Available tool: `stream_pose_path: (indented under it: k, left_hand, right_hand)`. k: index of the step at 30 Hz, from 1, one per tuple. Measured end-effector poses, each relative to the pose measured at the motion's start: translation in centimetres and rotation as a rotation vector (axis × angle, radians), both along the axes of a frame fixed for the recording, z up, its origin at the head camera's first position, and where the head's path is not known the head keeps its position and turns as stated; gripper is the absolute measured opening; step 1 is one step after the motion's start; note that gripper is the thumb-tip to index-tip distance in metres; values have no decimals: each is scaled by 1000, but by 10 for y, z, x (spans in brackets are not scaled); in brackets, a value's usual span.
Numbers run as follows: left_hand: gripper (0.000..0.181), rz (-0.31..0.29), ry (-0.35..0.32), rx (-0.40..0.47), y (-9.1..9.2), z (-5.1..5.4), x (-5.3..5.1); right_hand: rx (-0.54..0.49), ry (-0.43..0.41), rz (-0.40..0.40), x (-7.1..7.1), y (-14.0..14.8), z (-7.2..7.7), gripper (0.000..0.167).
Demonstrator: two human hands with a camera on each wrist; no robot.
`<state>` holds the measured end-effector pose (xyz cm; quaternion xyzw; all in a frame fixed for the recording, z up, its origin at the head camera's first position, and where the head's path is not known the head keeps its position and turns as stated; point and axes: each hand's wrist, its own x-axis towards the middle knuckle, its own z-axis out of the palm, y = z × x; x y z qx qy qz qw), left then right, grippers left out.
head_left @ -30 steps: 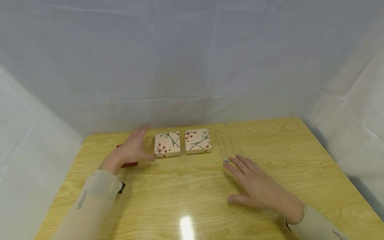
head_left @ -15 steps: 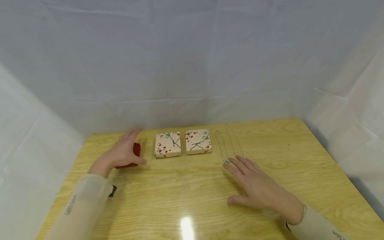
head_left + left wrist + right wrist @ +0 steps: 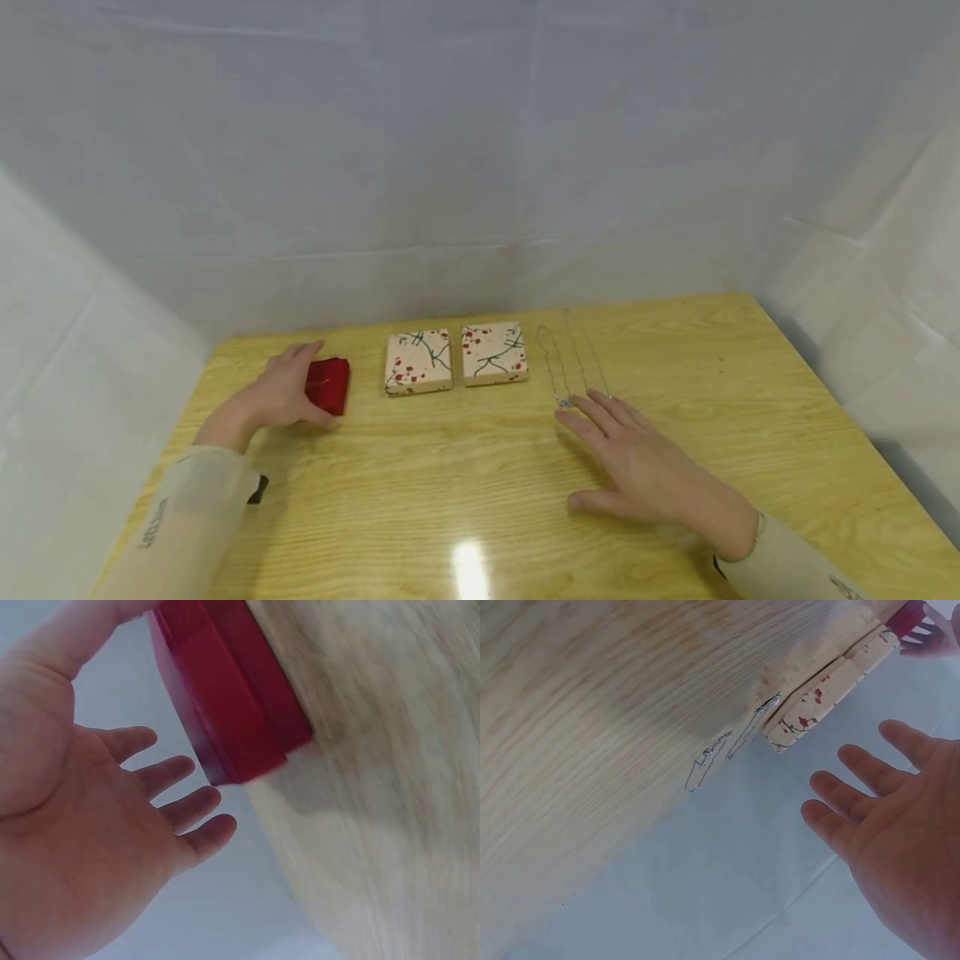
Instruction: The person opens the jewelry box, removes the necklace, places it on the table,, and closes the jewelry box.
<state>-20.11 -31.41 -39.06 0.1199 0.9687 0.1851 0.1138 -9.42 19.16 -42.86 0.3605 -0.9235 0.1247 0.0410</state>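
Observation:
A red box (image 3: 330, 385) lies at the left of the wooden table, with the left hand (image 3: 279, 392) around its left side, thumb at the near edge and fingers at the far side. In the left wrist view the red box (image 3: 225, 690) stands beyond the spread, relaxed fingers of the left hand (image 3: 97, 802); whether the thumb touches it cannot be told. The right hand (image 3: 645, 471) is spread, its fingertips by the near ends of two thin necklaces (image 3: 558, 367). In the right wrist view the right hand (image 3: 900, 832) holds nothing, apart from the necklaces (image 3: 709, 757).
Two flat cream boxes with red blossoms and green branches, the left one (image 3: 418, 362) and the right one (image 3: 495, 354), lie side by side between the red box and the necklaces. Pale cloth (image 3: 465, 167) hangs behind the table (image 3: 420, 483) and at both sides.
The left hand has moved left, from beside the left cream box to the red box's left side, so more of the red box shows. The right hand has hardly moved.

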Motion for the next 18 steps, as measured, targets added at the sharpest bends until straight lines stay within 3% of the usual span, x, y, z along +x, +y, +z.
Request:
stream_pose_path:
  k: [18]
  left_hand:
    - [112,20,-30,6,-21,-15,-4]
  right_hand:
    - [5,-13,-5,0,0,0,101]
